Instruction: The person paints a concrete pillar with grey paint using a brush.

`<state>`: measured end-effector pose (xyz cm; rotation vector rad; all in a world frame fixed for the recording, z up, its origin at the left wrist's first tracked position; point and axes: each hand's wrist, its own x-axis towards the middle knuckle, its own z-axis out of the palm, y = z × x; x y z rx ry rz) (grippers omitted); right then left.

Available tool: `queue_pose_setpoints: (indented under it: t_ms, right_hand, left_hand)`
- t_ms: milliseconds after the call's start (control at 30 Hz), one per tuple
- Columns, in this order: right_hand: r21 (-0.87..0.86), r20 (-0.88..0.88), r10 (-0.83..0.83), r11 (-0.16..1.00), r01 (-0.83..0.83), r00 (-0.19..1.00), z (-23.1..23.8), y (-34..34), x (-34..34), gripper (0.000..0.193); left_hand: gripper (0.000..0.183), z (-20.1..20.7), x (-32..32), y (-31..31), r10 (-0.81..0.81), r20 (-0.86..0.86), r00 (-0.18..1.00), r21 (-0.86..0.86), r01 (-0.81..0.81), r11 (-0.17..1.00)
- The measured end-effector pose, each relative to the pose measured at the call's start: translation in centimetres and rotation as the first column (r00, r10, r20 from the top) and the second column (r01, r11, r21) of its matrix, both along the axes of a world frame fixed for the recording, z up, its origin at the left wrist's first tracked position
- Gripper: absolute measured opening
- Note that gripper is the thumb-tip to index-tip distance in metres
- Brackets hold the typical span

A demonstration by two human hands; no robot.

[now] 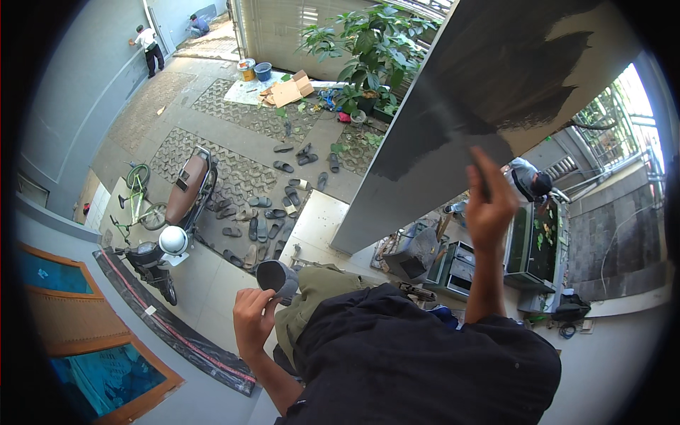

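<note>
Grey cup [277,278] sits just above & to the R of the L hand [253,312], its near side clamped btwn thumb & fingers, mouth tilted toward the camera. R hand [490,202], raised, has fingers closed around a dark handle [484,183]; the handle lies inside the curl of the fingers, its far end too blurred to tell, nr a tall slab [361,219] streaked w/ dark grey paint [510,78] over a paler surface. Beyond the cup, sandals [262,228] lie scattered on the paving; a motorbike [190,183] w/ white helmet [173,241] stands nr a green bicycle [139,200]. Leafy plant [372,57] grows L of the slab. Bkgd, upper L: a person in white top [146,41] faces a wall; another [198,27] crouches nearby.
</note>
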<state>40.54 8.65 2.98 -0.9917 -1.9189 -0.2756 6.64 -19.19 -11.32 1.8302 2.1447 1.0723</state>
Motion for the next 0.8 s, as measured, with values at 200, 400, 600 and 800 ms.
queue_pose_setpoints:
  t_ms: [200,400,600,800]
  right_hand:
    - [-0.419,0.144,0.090,0.908,-0.022,0.985,-5.2,2.2,-2.0,0.028]
    - [0.066,0.026,-0.114,0.992,0.112,0.993,1.5,3.5,1.9,0.027]
    - [0.353,-0.125,-0.242,0.895,0.271,0.962,6.7,1.2,2.1,0.031]
    - [-0.125,0.081,-0.144,0.980,0.153,0.986,3.2,-1.7,-0.6,0.029]
  left_hand:
    - [0.024,0.3,0.1,-0.3,0.003,-0.010,1.000,-0.020,-0.003,1.000]
    - [0.024,0.1,-0.2,-0.4,0.002,-0.004,1.000,-0.015,-0.002,1.000]
    - [0.023,-0.2,-0.4,0.0,0.010,0.003,1.000,0.007,-0.010,1.000]
    - [0.023,-0.2,-0.2,0.7,-0.007,0.000,1.000,0.018,0.007,1.000]
